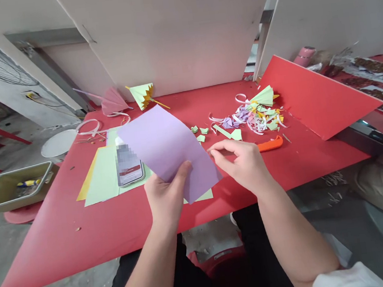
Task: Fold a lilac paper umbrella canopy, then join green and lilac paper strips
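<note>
A sheet of purple paper is held up above the red table, bowed slightly. My left hand is closed on its lower edge, thumb on top and fingers hidden beneath. Thumb and forefinger of my right hand are pinched together at the sheet's right edge. Below and left of it lie light green paper sheets, a yellow sheet and a phone. An orange cutter rests just beyond my right hand. Small green paper scraps lie behind the purple sheet.
The red table bears a heap of coloured scraps. Small paper umbrellas, one pink and one green, stand at the back. A red board leans at right, near another person's arm. A green bin stands left.
</note>
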Tool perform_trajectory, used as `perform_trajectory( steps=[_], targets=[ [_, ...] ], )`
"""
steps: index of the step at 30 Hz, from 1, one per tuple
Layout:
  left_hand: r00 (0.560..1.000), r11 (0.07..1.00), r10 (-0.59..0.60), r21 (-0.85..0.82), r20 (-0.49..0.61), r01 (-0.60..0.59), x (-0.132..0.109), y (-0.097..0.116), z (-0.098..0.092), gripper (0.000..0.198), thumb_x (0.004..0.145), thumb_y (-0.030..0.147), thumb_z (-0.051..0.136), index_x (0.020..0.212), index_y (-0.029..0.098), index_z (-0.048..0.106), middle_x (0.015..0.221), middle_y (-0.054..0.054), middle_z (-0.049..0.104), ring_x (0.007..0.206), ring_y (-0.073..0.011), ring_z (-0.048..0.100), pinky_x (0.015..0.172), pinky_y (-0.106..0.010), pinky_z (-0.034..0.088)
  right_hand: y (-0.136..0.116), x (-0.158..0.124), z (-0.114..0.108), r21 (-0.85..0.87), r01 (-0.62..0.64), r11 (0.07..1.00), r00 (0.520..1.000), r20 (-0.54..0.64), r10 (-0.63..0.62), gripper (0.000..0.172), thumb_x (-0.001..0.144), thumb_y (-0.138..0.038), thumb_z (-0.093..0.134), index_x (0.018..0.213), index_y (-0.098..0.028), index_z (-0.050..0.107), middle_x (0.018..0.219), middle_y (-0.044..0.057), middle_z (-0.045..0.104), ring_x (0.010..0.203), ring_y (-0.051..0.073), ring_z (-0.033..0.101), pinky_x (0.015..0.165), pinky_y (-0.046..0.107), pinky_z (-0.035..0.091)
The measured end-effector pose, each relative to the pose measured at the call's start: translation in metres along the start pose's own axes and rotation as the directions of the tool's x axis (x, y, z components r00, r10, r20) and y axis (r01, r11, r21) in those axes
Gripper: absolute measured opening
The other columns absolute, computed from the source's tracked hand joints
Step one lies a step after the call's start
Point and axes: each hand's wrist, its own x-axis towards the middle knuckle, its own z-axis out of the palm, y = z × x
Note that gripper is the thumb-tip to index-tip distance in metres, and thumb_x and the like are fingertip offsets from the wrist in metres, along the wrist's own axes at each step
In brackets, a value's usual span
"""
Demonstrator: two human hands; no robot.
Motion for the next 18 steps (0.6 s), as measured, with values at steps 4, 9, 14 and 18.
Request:
perform_trajectory(
  steps=[4, 9, 14, 18],
  targets=[
    [1.000, 1.000, 0.002, 0.018, 0.024, -0.002, -0.0013, -0.0021, 0.0009, 0.033, 0.060, 0.042, 0.075, 0.072, 0.013, 0.066, 0.066, -0.002, 0.064, 0.064, -0.0178, 0.060, 0.049, -0.024, 0.046, 0.0017, 0.0010, 0.0021, -0.034, -0.008, 0.999, 1.000, 0.012, 0.008, 0.012, 0.081, -0.019, 0.053, 0.080, -0.019, 0.065, 0.075, -0.001, 0.069, 0.069, 0.011, 0.062, 0.067, 0.021, 0.048],
    [1.000, 1.000, 0.012, 0.025, 0.026, -0.013, -0.0008, -0.0027, 0.0009, 0.032, 0.061, 0.043, 0.075, 0.073, 0.014, 0.067, 0.065, -0.001, 0.064, 0.062, -0.0165, 0.059, 0.048, -0.023, 0.045, 0.0024, 0.0007, 0.0031, -0.049, -0.010, 0.999, 0.999, 0.034, 0.012, 0.010, 0.079, -0.017, 0.053, 0.076, -0.019, 0.062, 0.069, -0.003, 0.065, 0.064, 0.009, 0.059, 0.062, 0.019, 0.046],
    [0.977, 0.999, 0.022, -0.030, 0.213, -0.016, 0.0013, -0.0032, 0.0003, 0.030, 0.061, 0.042, 0.075, 0.073, 0.015, 0.068, 0.068, -0.001, 0.066, 0.067, -0.0164, 0.059, 0.053, -0.021, 0.046, 0.0065, 0.0013, 0.0040, -0.120, 0.005, 0.993, 0.999, -0.040, -0.010, 0.009, 0.077, -0.016, 0.052, 0.073, -0.019, 0.060, 0.067, -0.003, 0.064, 0.060, 0.009, 0.057, 0.060, 0.019, 0.045],
    [0.959, 0.999, -0.010, 0.045, 0.282, -0.003, 0.0002, -0.0051, 0.0025, 0.027, 0.066, 0.042, 0.070, 0.067, 0.014, 0.068, 0.058, 0.000, 0.060, 0.060, -0.0147, 0.055, 0.049, -0.021, 0.042, 0.0093, 0.0019, 0.0104, -0.291, 0.076, 0.954, 0.985, -0.127, -0.118, 0.013, 0.074, -0.012, 0.050, 0.067, -0.019, 0.058, 0.062, -0.002, 0.062, 0.055, 0.009, 0.054, 0.056, 0.021, 0.042]
  ],
)
